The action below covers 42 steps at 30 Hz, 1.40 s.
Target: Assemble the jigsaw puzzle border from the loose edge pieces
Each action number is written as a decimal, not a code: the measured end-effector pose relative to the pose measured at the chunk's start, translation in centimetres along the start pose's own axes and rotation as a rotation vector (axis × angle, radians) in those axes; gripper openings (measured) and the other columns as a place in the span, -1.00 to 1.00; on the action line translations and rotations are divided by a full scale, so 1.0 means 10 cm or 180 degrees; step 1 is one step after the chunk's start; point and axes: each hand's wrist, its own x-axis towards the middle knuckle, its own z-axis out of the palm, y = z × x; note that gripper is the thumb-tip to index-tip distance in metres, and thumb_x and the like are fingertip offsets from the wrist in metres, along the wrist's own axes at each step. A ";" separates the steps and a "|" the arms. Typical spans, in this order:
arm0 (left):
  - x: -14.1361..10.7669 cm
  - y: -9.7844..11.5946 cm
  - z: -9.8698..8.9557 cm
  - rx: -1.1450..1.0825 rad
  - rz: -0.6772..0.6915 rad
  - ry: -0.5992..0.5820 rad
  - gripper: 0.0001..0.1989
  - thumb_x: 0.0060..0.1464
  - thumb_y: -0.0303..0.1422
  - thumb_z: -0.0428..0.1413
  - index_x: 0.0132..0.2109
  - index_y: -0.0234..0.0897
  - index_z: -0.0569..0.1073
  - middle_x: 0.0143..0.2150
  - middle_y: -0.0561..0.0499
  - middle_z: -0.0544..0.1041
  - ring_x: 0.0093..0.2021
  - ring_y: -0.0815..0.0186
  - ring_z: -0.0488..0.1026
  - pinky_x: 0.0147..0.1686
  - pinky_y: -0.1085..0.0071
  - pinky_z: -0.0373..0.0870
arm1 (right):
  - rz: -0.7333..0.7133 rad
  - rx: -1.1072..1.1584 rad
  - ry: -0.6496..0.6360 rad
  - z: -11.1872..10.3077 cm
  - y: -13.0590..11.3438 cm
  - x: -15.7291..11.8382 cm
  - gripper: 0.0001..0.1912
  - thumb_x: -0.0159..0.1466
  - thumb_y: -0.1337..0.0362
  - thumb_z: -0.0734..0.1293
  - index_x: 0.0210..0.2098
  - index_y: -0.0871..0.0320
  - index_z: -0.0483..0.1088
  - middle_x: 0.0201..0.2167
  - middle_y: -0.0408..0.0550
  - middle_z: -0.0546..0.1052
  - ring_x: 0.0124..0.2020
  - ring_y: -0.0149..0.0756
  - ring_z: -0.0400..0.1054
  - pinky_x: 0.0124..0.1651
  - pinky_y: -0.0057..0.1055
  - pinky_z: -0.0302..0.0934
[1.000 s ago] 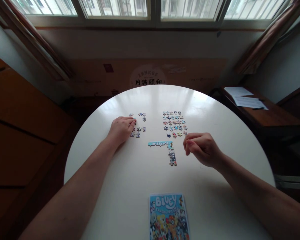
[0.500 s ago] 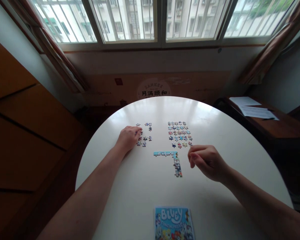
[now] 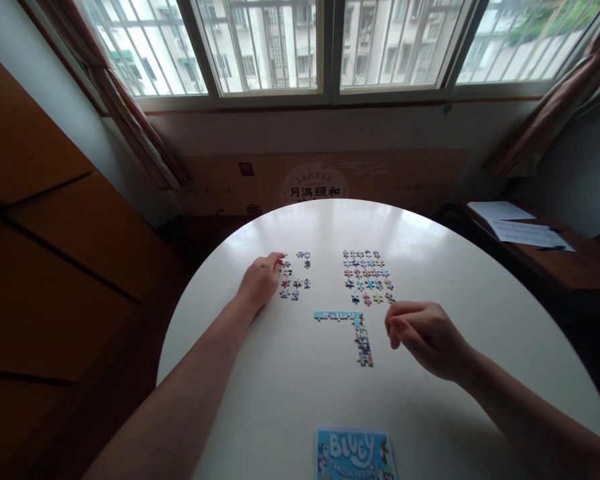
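Our left hand (image 3: 260, 280) bends its fingers at the left side of a cluster of small multicoloured jigsaw pieces (image 3: 297, 283) towards the round white desk's (image 3: 270, 400) far edge; we cannot tell whether they grip one. Our right hand's (image 3: 427, 337) fingers curl into the palm, nothing visible in them, beside a blue-topped, joined corner-shaped jigsaw strip (image 3: 364, 347). Farther, rows of loose multicoloured pieces (image 3: 373, 273); nearer us, a blue "Bluey" picture sheet (image 3: 354, 453).

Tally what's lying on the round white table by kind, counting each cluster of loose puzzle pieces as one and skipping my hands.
Loose-piece clusters: 2 (left cluster, right cluster)
L-shaped joined puzzle section: 1
Bluey picture sheet, partly out of frame: 1
Total: 4
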 end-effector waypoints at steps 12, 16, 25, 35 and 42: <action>-0.03 0.08 -0.06 0.0351 0.0430 -0.0245 -0.58 0.24 -0.46 -0.06 0.05 -0.15 0.64 0.03 -0.06 0.61 0.05 0.10 0.45 0.16 0.16 0.43 | -0.0017 0.0003 0.0025 0.01 -0.01 0.02 -0.52 0.47 0.34 0.15 -0.58 0.18 0.39 -0.55 -0.05 0.44 -0.54 -0.38 0.38 -0.49 -0.44 0.19; -0.02 0.10 -0.07 0.0456 0.0409 -0.0366 -0.54 0.19 -0.52 -0.07 0.03 -0.14 0.65 0.05 -0.05 0.60 0.06 0.11 0.44 0.18 0.19 0.40 | -0.0032 -0.0035 0.0014 0.00 -0.02 0.02 -0.52 0.47 0.34 0.16 -0.58 0.18 0.39 -0.55 -0.06 0.45 -0.55 -0.40 0.37 -0.49 -0.44 0.18; 0.03 0.16 -0.02 0.0690 0.0526 -0.0368 -0.52 0.16 -0.53 -0.07 0.08 -0.20 0.62 0.11 -0.08 0.59 0.10 0.06 0.41 0.19 0.17 0.35 | 0.0040 -0.0094 0.0117 -0.09 -0.01 0.03 -0.47 0.49 0.26 0.16 -0.60 0.16 0.41 -0.57 -0.06 0.46 -0.53 -0.39 0.36 -0.46 -0.39 0.20; 0.03 0.22 -0.03 0.0584 0.0145 -0.0022 -0.63 0.28 -0.34 0.00 0.12 -0.25 0.55 -0.05 -0.17 0.64 -0.04 0.04 0.55 0.05 0.17 0.43 | 0.0037 -0.0188 0.0193 -0.11 -0.04 0.05 -0.45 0.50 0.24 0.16 -0.62 0.16 0.40 -0.61 -0.09 0.43 -0.56 -0.44 0.32 -0.50 -0.40 0.15; 0.05 0.28 -0.03 0.0753 -0.0059 0.0055 -0.69 0.27 -0.29 0.00 0.01 -0.23 0.57 -0.11 -0.15 0.65 -0.09 0.05 0.56 0.00 0.19 0.44 | 0.0118 -0.0160 0.0163 -0.10 -0.04 0.06 -0.43 0.50 0.22 0.16 -0.64 0.15 0.39 -0.64 -0.09 0.40 -0.57 -0.43 0.32 -0.50 -0.39 0.14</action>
